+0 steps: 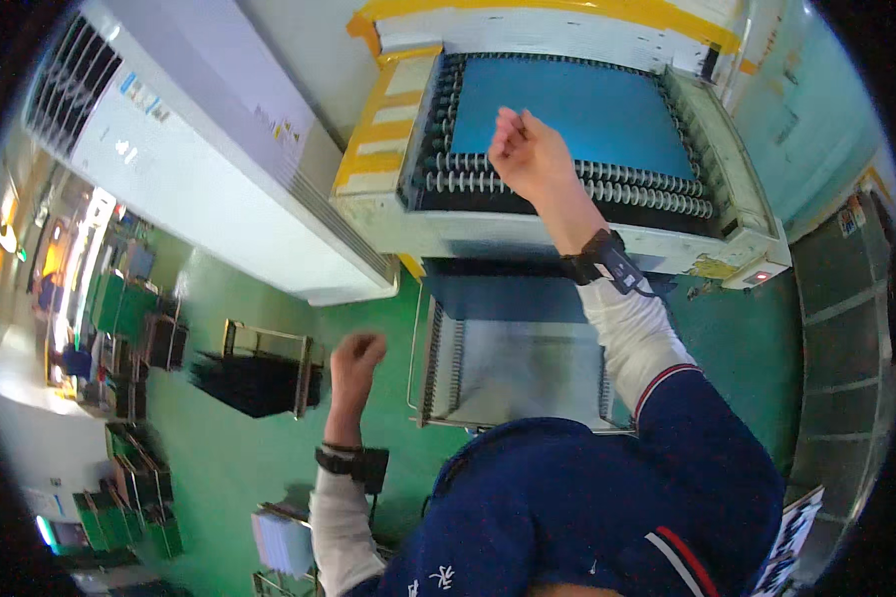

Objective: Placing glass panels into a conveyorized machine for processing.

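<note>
The right hand is raised toward twelve o'clock, over the near end of a roller conveyor where a large blue sheet lies flat on the rollers. Its fingers are curled into a loose fist, and nothing shows between them. Whether the knuckles touch the sheet's near edge or hover just above it cannot be told from this angle.

The left hand sits at about eight o'clock from the right one, well apart from the machine, also clenched and holding nothing visible (a dark wrist strap shows on each forearm).

Below the conveyor mouth, at six o'clock from the sheet, a wire-sided tray carries pale sheets with a blue one at its far end.

As a judgement, the blue sheet looks already placed on the rollers and both hands have let go, so the loading of this piece seems done; the sheets in the tray suggest more handling is left.

To the left, at nine o'clock, a cart with a dark stack stands on the green floor.
</note>
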`<action>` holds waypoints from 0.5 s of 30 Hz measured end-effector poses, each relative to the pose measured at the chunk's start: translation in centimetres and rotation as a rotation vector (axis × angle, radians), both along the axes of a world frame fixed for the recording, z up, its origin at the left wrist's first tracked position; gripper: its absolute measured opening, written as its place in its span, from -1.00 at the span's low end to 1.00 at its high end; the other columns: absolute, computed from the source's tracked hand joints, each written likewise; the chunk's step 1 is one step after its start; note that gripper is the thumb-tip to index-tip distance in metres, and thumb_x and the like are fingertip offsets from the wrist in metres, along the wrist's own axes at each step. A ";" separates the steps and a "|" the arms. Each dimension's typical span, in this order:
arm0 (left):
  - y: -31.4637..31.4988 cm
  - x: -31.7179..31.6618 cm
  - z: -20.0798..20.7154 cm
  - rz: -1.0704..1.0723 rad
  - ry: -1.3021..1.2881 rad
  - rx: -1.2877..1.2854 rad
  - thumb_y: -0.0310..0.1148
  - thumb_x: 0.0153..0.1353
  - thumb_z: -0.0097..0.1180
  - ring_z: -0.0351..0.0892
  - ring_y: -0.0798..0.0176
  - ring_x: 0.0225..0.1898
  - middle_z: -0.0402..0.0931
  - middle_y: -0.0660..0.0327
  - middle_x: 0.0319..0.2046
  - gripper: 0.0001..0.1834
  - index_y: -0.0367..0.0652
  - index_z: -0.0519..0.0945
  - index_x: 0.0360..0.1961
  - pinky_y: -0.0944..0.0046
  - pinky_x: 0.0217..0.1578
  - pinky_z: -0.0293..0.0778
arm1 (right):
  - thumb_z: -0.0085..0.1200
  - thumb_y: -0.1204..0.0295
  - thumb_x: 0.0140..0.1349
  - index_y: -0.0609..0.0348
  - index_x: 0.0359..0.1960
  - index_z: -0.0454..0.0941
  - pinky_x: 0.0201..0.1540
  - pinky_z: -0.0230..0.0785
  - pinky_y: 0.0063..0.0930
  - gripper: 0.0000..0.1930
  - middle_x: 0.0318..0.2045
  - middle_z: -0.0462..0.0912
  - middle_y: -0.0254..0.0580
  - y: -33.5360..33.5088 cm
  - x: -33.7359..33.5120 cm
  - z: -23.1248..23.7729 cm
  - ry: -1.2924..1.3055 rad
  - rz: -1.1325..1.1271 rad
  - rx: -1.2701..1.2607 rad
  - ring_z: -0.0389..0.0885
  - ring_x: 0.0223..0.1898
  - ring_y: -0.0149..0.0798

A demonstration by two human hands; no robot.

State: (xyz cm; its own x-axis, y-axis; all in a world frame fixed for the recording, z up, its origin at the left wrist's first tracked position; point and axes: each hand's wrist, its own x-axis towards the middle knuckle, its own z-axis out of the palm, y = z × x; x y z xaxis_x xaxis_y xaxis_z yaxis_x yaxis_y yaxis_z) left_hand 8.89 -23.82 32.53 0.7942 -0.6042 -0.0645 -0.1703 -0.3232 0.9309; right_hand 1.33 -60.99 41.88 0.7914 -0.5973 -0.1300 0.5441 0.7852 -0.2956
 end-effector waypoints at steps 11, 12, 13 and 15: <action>-14.7 -7.3 10.1 0.007 -0.844 -0.522 -0.64 -0.02 0.15 0.45 0.09 -0.26 0.41 0.08 -0.28 -0.69 -0.22 0.51 -0.19 0.24 -0.23 0.42 | -0.20 0.23 0.37 0.17 -0.29 0.47 -0.34 0.33 -0.43 -0.72 -0.45 0.50 -0.28 8.9 4.7 2.1 -0.012 0.059 -0.067 0.42 -0.43 -0.31; -14.6 -7.4 9.9 0.005 -0.849 -0.515 -0.65 -0.03 0.15 0.45 0.07 -0.26 0.41 0.08 -0.28 -0.69 -0.22 0.50 -0.20 0.23 -0.23 0.41 | -0.20 0.23 0.37 0.17 -0.29 0.47 -0.34 0.33 -0.43 -0.72 -0.45 0.50 -0.28 8.9 4.6 1.9 0.000 0.024 -0.095 0.42 -0.43 -0.31; -14.5 -7.5 9.9 0.003 -0.853 -0.508 -0.65 -0.05 0.15 0.44 0.06 -0.25 0.40 0.07 -0.28 -0.69 -0.23 0.50 -0.21 0.22 -0.22 0.41 | -0.20 0.23 0.37 0.16 -0.29 0.47 -0.33 0.33 -0.42 -0.72 -0.45 0.50 -0.27 9.0 4.7 1.8 -0.012 0.032 -0.087 0.42 -0.42 -0.31; -14.4 -7.8 9.6 -0.052 -0.869 -0.481 -0.66 -0.07 0.15 0.43 0.03 -0.24 0.39 0.07 -0.28 -0.70 -0.24 0.49 -0.24 0.19 -0.21 0.39 | -0.20 0.23 0.37 0.16 -0.29 0.47 -0.33 0.32 -0.42 -0.72 -0.46 0.50 -0.27 8.8 4.7 1.1 -0.033 0.043 -0.071 0.42 -0.41 -0.31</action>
